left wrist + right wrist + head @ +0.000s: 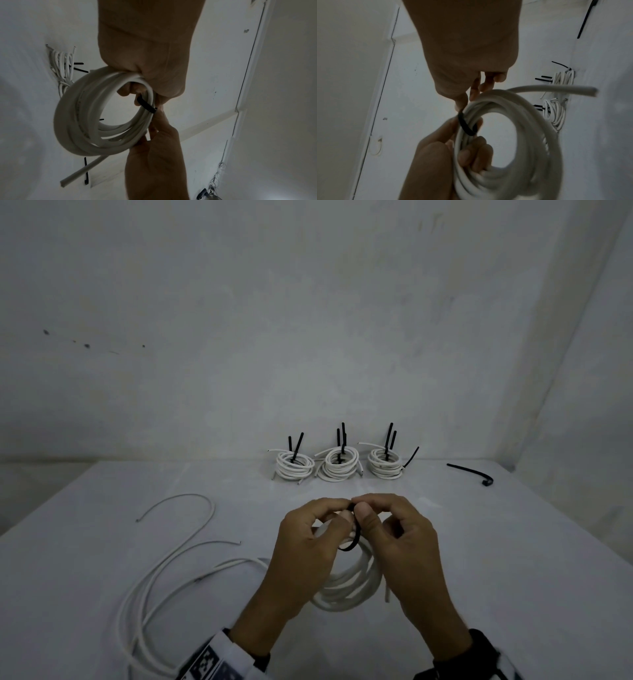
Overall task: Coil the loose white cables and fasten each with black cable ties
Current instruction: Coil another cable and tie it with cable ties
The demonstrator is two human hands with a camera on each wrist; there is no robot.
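Now both hands (356, 529) on tie (352, 537).

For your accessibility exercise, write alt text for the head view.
Two hands, left hand and right hand, loop a black cable tie around a white cable coil above a white table. Behind stand three tied coils; loose cable lies at left.

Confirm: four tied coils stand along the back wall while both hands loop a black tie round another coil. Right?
Not quite: the head view shows three tied coils there, not four. Both hands, left hand and right hand, do loop a black tie round the held coil.
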